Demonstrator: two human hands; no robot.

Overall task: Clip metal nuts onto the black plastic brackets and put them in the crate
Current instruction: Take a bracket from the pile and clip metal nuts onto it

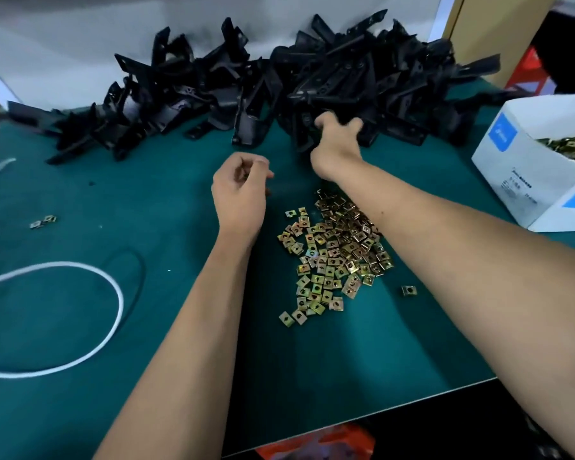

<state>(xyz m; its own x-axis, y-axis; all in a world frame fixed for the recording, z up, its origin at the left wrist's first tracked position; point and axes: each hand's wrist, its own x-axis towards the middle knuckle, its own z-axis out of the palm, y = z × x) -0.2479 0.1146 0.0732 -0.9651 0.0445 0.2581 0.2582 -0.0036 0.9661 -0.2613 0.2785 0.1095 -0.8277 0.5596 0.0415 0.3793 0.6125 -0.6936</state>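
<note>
While the right hand (336,137) reaches into the pile of black brackets (279,88) at the table's far edge, fingers curling round one, the left hand (241,187) waits nearer, seemingly pinching a nut. Loose metal nuts (336,254) lie in front of that pile, within easy reach. No crate shows clearly.

Print on white box (525,180) too small, blurred; nothing legible.

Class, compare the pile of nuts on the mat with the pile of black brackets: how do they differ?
The nuts are small, flat, brassy squares; the brackets are large, black and angular. The nuts lie near the person; the brackets are heaped high at the mat's far edge. Both are loose piles.
</note>
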